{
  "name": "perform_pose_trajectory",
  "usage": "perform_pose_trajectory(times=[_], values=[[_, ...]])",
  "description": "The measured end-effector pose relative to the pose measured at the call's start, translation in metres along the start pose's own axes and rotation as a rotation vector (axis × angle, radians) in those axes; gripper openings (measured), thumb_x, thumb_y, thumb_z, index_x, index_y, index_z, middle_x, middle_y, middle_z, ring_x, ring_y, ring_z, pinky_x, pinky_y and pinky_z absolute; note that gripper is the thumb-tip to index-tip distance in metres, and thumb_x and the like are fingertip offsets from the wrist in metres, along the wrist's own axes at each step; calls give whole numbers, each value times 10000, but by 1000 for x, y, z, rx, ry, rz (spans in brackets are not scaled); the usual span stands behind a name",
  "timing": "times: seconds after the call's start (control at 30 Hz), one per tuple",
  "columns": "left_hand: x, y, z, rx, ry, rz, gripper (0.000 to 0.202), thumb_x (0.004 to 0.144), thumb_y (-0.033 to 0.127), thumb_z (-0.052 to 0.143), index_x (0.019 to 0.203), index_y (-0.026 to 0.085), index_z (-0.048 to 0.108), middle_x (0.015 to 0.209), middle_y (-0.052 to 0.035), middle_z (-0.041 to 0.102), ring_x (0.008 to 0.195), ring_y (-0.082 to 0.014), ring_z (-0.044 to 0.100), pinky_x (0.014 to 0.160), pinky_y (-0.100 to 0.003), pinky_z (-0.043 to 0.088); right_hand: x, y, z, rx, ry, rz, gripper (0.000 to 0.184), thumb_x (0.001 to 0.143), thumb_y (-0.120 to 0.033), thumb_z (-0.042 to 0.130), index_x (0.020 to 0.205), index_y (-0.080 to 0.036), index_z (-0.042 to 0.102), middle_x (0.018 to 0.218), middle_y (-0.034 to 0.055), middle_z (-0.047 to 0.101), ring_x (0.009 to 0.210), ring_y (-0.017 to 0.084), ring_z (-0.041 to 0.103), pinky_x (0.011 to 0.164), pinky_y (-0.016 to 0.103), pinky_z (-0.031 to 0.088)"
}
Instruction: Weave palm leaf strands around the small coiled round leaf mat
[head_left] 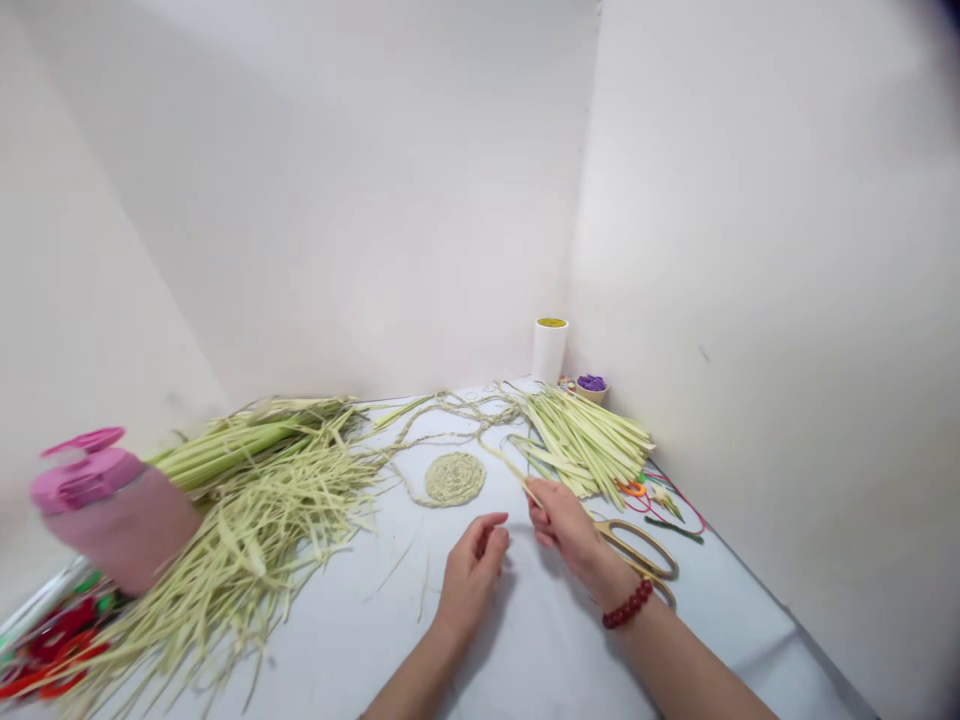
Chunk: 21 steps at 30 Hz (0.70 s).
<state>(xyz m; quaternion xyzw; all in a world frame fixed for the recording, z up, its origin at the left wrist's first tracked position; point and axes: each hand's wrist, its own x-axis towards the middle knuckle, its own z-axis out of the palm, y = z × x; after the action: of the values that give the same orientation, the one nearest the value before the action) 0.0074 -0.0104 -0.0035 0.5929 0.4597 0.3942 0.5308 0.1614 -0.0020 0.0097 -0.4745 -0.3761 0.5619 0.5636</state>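
right hand (566, 525), just right of frame centre, was pinched shut on a thin leaf strip (512, 470), thumb and fingertips on its near end. the strip ran up-left from the pinch toward the braided cord (450, 405). left hand (472, 565) sat just left of it on the desk (540, 660), fingers loosely curled, holding nothing, not touching the strip.

handling, my read: strip looked very light, flat, springy along its length, likely to split or kink if bent hard. a fingertip pinch near the end seemed right; no real grip force needed. slightly waxy surface, could slide between the fingers.

around it:
- flat woven coil (455, 478) above the hands, centre frame, joined to the braided cord that looped toward the back corner.
- neat bundle of cut strips (589, 440) just above and right of the right hand.
- scissors (641, 545) beside the right wrist, partly under it, closest obstacle.
- big loose heap of strips (255, 520) at left, pink bottle (112, 505) blurred at far left.
- white roll (550, 350) and small bowl (592, 387) in the back corner, well apart.
- coloured cords (675, 510) along the right wall.
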Motion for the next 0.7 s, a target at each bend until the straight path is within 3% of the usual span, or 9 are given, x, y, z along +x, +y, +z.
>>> perform_pose_trajectory(times=[0.07, 0.13, 0.27, 0.43, 0.7], values=[[1, 0, -2, -122, 66, -2, 497, 761, 505, 558, 1118, 162, 593, 780, -37, 602, 590, -127, 493, 513, -224, 370, -3, 11, 17, -123, -78, 28, 394, 810, -545, 490, 636, -202, 403, 455, -96, 264, 389, 61, 204, 369, 208, 204], [3, -2, -5, -188, 129, 25, 482, 734, 500, 593, 1064, 149, 617, 724, -23, 584, 572, -119, 488, 513, -222, 381, -4, 17, 28, -263, -134, -23, 413, 817, -557, 471, 624, -195, 418, 473, -75, 314, 419, 73, 260, 397, 222, 222], [9, -6, -14, -210, 234, 50, 335, 715, 419, 627, 891, 136, 656, 587, 24, 516, 509, -90, 437, 503, -206, 365, -7, 23, 33, -423, -149, -197, 336, 838, -428, 490, 618, -186, 414, 549, -48, 389, 520, 90, 342, 468, 223, 267], [18, -7, -25, -252, 359, 40, 258, 691, 399, 650, 748, 155, 592, 548, 50, 475, 478, -75, 409, 479, -196, 332, -14, 26, 30, -411, -329, -160, 115, 805, -265, 502, 731, -184, 465, 616, -51, 440, 514, 82, 385, 476, 209, 307], [21, -7, -35, -196, 487, 72, 341, 676, 451, 675, 661, 185, 462, 500, 66, 466, 458, -77, 402, 480, -205, 323, -14, 31, 31, -279, -293, -10, 66, 751, -229, 523, 724, -178, 491, 622, -22, 565, 443, 75, 464, 437, 203, 394]])
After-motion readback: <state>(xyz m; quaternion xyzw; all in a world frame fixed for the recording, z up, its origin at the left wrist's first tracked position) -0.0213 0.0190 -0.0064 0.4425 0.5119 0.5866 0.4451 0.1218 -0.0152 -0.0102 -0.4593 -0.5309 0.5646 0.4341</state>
